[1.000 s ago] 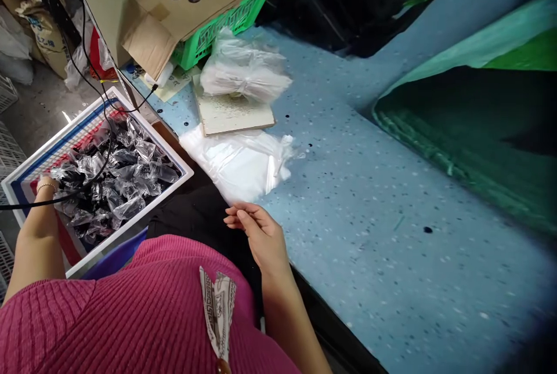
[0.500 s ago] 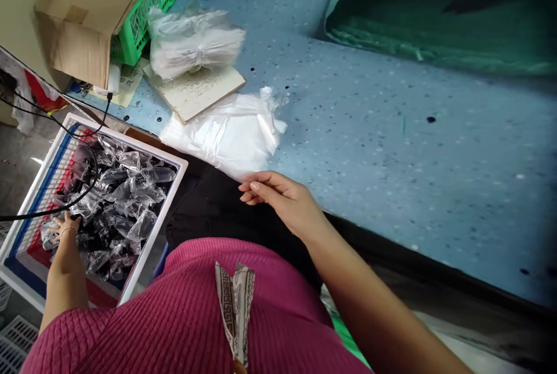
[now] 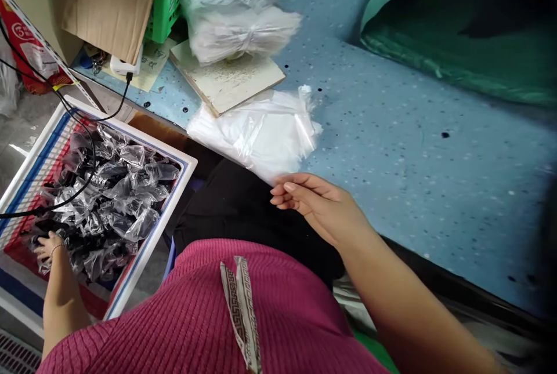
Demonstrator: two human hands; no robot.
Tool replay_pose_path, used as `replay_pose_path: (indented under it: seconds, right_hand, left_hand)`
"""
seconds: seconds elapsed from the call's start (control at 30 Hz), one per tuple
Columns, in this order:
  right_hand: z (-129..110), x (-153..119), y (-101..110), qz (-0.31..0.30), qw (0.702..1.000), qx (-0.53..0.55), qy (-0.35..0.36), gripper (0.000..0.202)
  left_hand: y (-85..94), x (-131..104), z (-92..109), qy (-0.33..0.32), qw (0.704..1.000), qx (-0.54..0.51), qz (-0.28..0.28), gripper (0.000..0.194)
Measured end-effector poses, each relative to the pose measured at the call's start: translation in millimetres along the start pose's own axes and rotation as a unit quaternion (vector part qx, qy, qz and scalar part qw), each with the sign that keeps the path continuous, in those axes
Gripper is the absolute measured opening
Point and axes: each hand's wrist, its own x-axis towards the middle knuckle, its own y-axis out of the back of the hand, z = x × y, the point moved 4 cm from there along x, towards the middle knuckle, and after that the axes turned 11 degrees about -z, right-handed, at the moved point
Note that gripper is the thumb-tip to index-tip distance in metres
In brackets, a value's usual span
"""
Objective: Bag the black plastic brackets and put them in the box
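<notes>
My left hand (image 3: 49, 246) reaches into the white crate (image 3: 174, 206) at the left, its fingers spread over small dark items in clear plastic bags (image 3: 117, 188). Nothing shows in its grasp. At the table's near edge, the thumb and fingers of my right hand (image 3: 315, 203) are pinched together on the near corner of a stack of white, clear plastic bags (image 3: 274, 139). How many bags it pinches is hidden. A thin board (image 3: 235, 81) lies over the back of that stack, with a second tied bundle of bags (image 3: 243, 26) on it.
A green basket (image 3: 167, 6) and a cardboard box (image 3: 104, 8) stand at the back left. Across the crate hangs a black cable (image 3: 92, 159), leading to a white plug block (image 3: 126, 66). A large green bag (image 3: 435, 43) lies open on the blue table (image 3: 413, 177).
The view has shifted, so the table things appear farther right. My left hand has moved nearer along the crate, its fingers still spread. My right hand stays at the bag stack's corner.
</notes>
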Motion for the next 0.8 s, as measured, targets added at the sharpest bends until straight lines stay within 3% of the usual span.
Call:
replay_pose_path:
  seconds: [0.1, 0.17, 0.23, 0.3, 0.4, 0.47, 0.57, 0.7, 0.8]
  right_hand:
    - [-1.3, -0.3, -0.9, -0.001, 1.0, 0.003, -0.006, 0.04]
    - [-1.5, -0.7, -0.9, -0.002, 1.0, 0.005, -0.006, 0.04]
    - [-1.1, -1.0, -0.7, -0.006, 1.0, 0.007, -0.005, 0.039]
    - [0.1, -0.9, 0.0, -0.013, 1.0, 0.008, -0.004, 0.04]
    - [2.3, 0.0, 1.6, -0.022, 1.0, 0.012, 0.008, 0.043]
    - [3.5, 0.5, 2.3, -0.023, 1.0, 0.016, 0.014, 0.045]
    - [3.4, -0.2, 1.8, -0.027, 0.999, 0.014, 0.009, 0.043]
    - [0.8, -3.2, 0.4, -0.036, 0.999, 0.005, 0.008, 0.038]
    - [2.0, -4.8, 0.8, -0.038, 0.999, 0.008, 0.009, 0.038]
  left_hand:
    - [-38.7, 0.6, 14.6, 0.139, 0.985, -0.098, 0.004, 0.103]
    - [-56.1, -1.5, 20.4, 0.169, 0.974, -0.148, 0.013, 0.1]
    - [-62.6, -2.3, 19.9, 0.167, 0.968, -0.189, 0.016, 0.093]
    - [-57.0, -0.6, 16.2, 0.162, 0.962, -0.219, 0.019, 0.089]
    - [-31.5, 4.4, 19.1, 0.161, 0.953, -0.251, 0.055, 0.086]
    - [-11.3, 6.6, 33.5, 0.148, 0.948, -0.264, 0.102, 0.083]
    - [9.4, 5.1, 70.6, 0.097, 0.944, -0.257, 0.182, 0.082]
    - [10.4, 2.2, 117.5, -0.026, 0.953, -0.204, 0.224, 0.076]
    - [4.7, 8.4, 121.9, -0.047, 0.959, -0.199, 0.196, 0.069]
